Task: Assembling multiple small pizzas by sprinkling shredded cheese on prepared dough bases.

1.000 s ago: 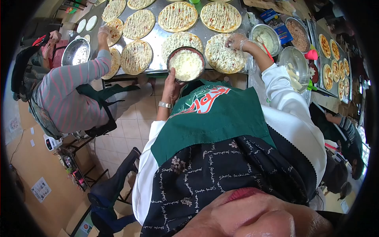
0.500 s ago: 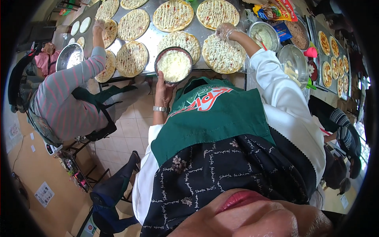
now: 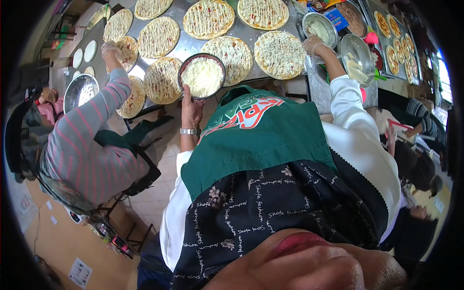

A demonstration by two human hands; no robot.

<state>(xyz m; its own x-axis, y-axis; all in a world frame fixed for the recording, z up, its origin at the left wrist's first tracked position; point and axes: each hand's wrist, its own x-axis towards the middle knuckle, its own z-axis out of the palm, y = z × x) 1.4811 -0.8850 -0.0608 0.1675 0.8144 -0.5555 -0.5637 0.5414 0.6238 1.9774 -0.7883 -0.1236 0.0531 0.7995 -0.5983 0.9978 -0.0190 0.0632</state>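
Observation:
My left hand [image 3: 192, 112], with a wristwatch below it, grips a dark-rimmed bowl [image 3: 181, 73] full of grated white cheese [image 3: 203, 77]. The bowl is held over the table's near edge, in front of a cheese-covered pizza [image 3: 231, 60]. My right hand [image 3: 315, 47] wears a clear plastic glove. It is at the right edge of another cheese-topped pizza [image 3: 279, 54], close to a metal bowl of white cream [image 3: 319, 28]. Its fingers are too small and blurred to show whether they hold anything.
Several sauce-striped pizzas [image 3: 158, 37] cover the metal table. At left, a co-worker's gloved hand [image 3: 112, 50] reaches over a pizza, near a metal bowl [image 3: 81, 92]. A large steel bowl [image 3: 356, 60] and a blue box [image 3: 337, 19] stand at right, before trays of pizzas [image 3: 398, 48].
My right hand has moved right, off the cheese-topped pizza and toward the bowl of cream. The cheese bowl, still in my left hand, has shifted slightly left in view.

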